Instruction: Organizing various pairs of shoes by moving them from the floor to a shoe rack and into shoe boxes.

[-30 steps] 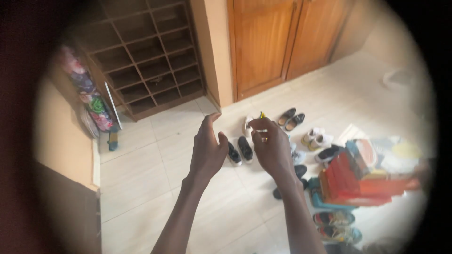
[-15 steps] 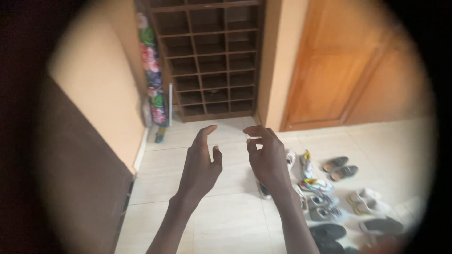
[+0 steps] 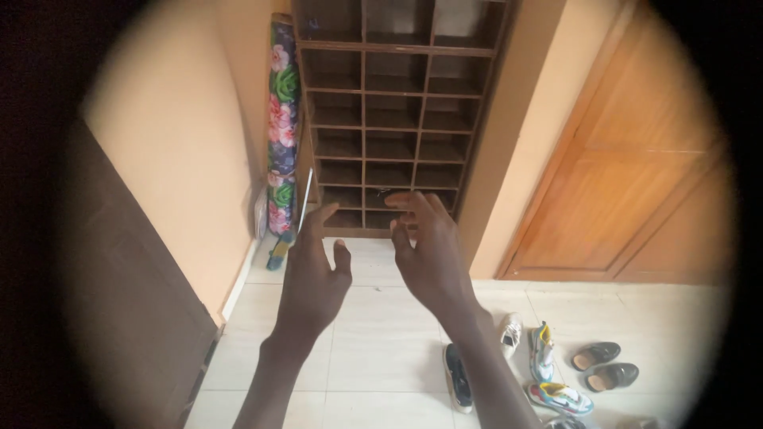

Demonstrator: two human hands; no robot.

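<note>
We hold our left hand [image 3: 311, 274] and right hand [image 3: 429, 254] up empty, fingers loosely spread, before the dark wooden cubby shelf [image 3: 389, 119]. Shoes [image 3: 556, 373] lie on the pale tiled floor [image 3: 373, 349] at right.

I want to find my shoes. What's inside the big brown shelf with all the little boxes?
The cubbies of the wooden shelf that show look empty and dark. The right hand covers part of the bottom row, so those can't be checked.

My left hand [image 3: 311, 274] and right hand [image 3: 427, 254] are raised side by side, fingers spread and empty, in front of a dark wooden cubby shelf [image 3: 389, 111]. A floral roll [image 3: 282, 127] leans beside it. Shoes [image 3: 556, 373] lie on the tiled floor [image 3: 373, 349] lower right, near a wooden door [image 3: 636, 183].
</note>
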